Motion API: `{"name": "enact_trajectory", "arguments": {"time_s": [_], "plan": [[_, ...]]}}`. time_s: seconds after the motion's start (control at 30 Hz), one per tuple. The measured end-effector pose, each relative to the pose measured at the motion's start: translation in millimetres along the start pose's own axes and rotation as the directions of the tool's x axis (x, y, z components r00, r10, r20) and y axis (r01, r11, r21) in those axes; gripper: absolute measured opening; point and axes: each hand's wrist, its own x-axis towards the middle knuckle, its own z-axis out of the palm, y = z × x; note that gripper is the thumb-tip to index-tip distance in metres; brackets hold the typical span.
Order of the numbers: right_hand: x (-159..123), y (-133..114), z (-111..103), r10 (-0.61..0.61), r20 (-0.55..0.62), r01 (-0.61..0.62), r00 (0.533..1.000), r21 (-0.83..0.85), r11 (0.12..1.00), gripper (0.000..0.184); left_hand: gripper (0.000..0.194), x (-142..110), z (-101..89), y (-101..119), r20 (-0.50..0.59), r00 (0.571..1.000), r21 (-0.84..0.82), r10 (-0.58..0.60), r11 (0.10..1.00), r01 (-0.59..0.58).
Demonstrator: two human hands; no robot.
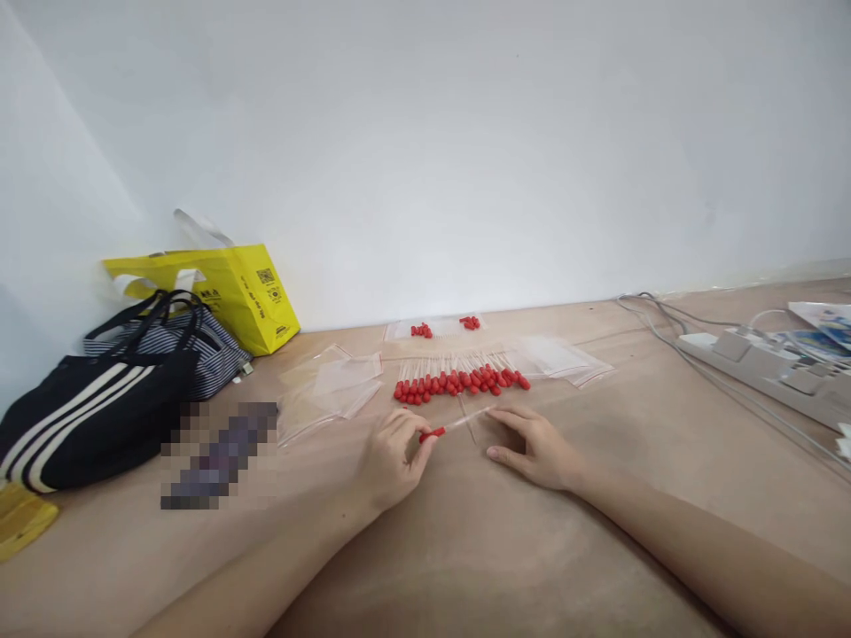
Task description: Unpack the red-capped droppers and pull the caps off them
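Note:
My left hand is closed in a pinch on the red end of a red-tipped stick. The pale shaft of that stick reaches right, toward the fingertips of my right hand. My right hand rests low over the table with thumb and index finger apart; whether a fingertip touches the shaft I cannot tell. Just beyond both hands lies a row of red-tipped white sticks, red ends toward me. A thin line on the table runs between my hands, partly behind the held stick.
Clear plastic bags lie left and right of the row. Behind it, bags bear small red-tipped pieces. A yellow bag, a black bag and a blurred dark object occupy the left. A power strip with cables is right.

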Motion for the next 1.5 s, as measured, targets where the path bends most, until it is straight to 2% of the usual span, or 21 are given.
{"name": "enact_trajectory", "arguments": {"time_s": [0.13, 0.3, 0.47, 0.6, 0.77, 0.87, 0.97, 1.17, 1.3, 1.5], "plan": [[-3, -1, 3, -0.005, -0.113, 0.003, 0.994, -0.015, 1.0, 0.053, 0.009, -7, 6.1, 6, 0.085, 0.995, -0.052, 0.044, 0.998, -0.04], [-8, 1, 5, 0.019, -0.213, -0.03, 0.977, -0.048, 0.998, 0.055, 0.011, -7, 4.6, 6, 0.103, 0.994, -0.071, 0.044, 0.997, -0.037], [-4, -9, 5, -0.234, -0.129, 0.211, 0.964, -0.167, 0.963, 0.031, 0.008, -9, 4.3, 8, 0.079, 0.99, -0.066, 0.115, 0.992, -0.11], [1, -17, 11, -0.325, -0.095, 0.302, 0.941, -0.199, 0.932, 0.018, 0.007, -8, 4.1, 12, 0.061, 0.98, -0.047, 0.187, 0.982, -0.184], [4, -19, 18, -0.334, -0.063, 0.32, 0.941, -0.165, 0.933, 0.015, 0.009, -10, 6.7, 10, 0.09, 0.981, -0.043, 0.17, 0.985, -0.167], [3, -21, 18, -0.331, -0.065, 0.317, 0.941, -0.165, 0.934, 0.016, 0.017, -11, 12.6, 7, 0.135, 0.98, -0.038, 0.148, 0.989, -0.144], [3, -24, 17, -0.329, -0.06, 0.316, 0.942, -0.162, 0.935, 0.017, 0.022, -12, 18.8, 5, 0.178, 0.972, -0.056, 0.153, 0.988, -0.146], [7, -27, 19, -0.316, 0.0, 0.313, 0.949, -0.136, 0.94, 0.021, 0.025, -10, 24.0, 4, 0.193, 0.965, -0.089, 0.177, 0.983, -0.162], [7, -27, 20, -0.308, 0.047, 0.311, 0.95, -0.08, 0.947, 0.021, 0.024, -9, 23.4, 6, 0.212, 0.962, -0.105, 0.174, 0.982, -0.154], [5, -26, 18, -0.295, 0.051, 0.295, 0.954, -0.004, 0.955, 0.02, 0.018, -10, 21.3, 8, 0.228, 0.961, -0.147, 0.154, 0.982, -0.123]]}}
